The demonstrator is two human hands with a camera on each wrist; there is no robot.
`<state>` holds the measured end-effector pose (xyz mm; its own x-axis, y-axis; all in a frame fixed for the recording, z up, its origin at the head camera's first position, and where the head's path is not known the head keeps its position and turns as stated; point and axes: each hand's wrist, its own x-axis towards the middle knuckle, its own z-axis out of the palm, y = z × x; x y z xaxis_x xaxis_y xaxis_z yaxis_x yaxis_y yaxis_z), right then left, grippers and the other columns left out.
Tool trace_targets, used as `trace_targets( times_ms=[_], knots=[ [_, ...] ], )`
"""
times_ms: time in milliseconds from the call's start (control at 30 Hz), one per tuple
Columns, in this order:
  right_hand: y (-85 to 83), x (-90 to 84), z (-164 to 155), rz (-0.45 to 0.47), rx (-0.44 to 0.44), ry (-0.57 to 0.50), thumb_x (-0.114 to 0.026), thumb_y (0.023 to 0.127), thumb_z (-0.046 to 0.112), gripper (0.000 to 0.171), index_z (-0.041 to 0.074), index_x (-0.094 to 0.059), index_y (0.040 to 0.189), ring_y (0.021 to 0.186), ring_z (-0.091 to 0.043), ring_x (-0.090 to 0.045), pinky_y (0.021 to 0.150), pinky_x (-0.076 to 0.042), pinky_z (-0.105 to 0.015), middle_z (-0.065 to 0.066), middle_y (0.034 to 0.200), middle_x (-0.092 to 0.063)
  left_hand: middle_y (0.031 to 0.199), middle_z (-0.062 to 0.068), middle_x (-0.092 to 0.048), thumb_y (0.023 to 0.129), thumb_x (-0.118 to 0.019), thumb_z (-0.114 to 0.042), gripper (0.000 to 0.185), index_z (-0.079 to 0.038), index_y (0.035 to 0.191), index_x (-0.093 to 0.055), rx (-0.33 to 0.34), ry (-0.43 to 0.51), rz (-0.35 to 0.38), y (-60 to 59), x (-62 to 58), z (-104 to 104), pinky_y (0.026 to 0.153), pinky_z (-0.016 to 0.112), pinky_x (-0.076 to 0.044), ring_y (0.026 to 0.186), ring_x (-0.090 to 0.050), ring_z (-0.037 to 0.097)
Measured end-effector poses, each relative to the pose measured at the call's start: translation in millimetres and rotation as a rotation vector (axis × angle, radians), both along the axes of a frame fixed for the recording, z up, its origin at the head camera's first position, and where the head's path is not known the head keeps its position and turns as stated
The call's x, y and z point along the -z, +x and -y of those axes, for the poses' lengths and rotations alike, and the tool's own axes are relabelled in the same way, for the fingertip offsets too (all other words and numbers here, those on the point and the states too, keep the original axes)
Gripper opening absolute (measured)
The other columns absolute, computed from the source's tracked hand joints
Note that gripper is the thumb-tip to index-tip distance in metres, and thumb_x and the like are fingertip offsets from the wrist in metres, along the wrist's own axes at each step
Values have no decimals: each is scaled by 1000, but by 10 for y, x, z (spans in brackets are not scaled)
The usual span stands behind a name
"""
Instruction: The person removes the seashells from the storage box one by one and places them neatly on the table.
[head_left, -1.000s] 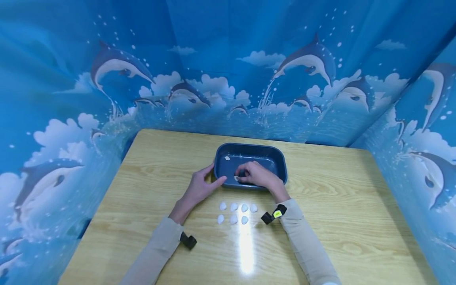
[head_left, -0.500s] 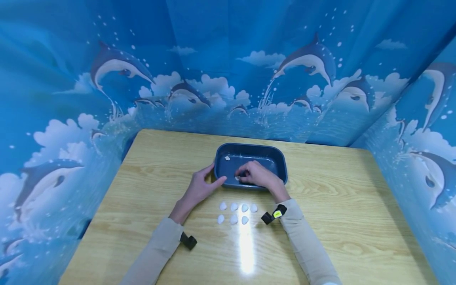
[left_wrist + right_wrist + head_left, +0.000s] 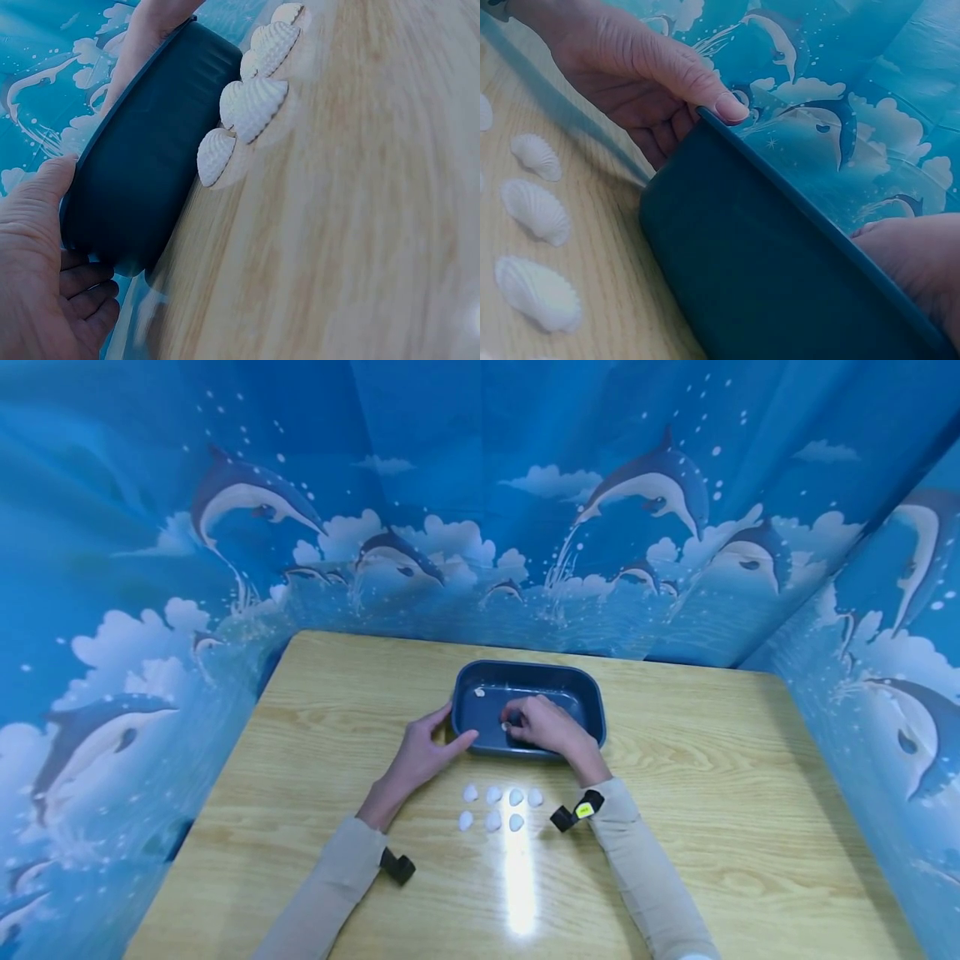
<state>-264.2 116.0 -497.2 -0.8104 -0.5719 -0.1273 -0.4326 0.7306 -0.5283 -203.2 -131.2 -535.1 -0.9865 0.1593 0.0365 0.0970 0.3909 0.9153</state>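
Observation:
A dark blue tub [image 3: 592, 710] stands mid-table. My left hand [image 3: 423, 750] grips its near left corner, with the thumb [image 3: 724, 101] over the rim and the fingers [image 3: 86, 292] curled against the outer wall [image 3: 142, 157]. Inside the tub, my right hand [image 3: 512, 723] reaches over the near rim and pinches a small white shell [image 3: 504, 725] at its fingertips. A second shell [image 3: 480, 692] lies in the tub's far left corner. Several white ribbed shells [image 3: 495, 807] lie in two rows on the table, just before the tub [image 3: 780, 270].
The wooden table [image 3: 712, 793] is walled on three sides by a blue dolphin-print curtain [image 3: 480, 527]. The rows of shells [image 3: 251, 105] lie close to the tub's near wall, between my two forearms. A bright glare streak [image 3: 517, 877] marks the table near me.
My right hand has shifted slightly farther into the tub, carrying the pinched shell with it. The left hand and the tub have stayed put.

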Motion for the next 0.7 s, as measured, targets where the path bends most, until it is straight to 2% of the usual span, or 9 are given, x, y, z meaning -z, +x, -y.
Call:
trace_targets(
  times_ms=[400,700],
  knots=[
    [-2,-2,8,31,51,62,-70,102,21,14,10,-73,110,56,-12,-51,49,-37,-26,1,66,-57,162,8,-43,90,-75,-60,89,-11,158,-43,4,6,10,3,0,11,126,48,-30,153,-36,25],
    [1,0,-3,25,11,56,-70,102,19,16,10,-72,115,57,-12,-52,50,-39,-26,2,70,-59,163,8,-41,90,-76,-59,90,-11,158,-42,8,10,15,14,-17,10,126,46,-29,153,-35,25]
  ],
)
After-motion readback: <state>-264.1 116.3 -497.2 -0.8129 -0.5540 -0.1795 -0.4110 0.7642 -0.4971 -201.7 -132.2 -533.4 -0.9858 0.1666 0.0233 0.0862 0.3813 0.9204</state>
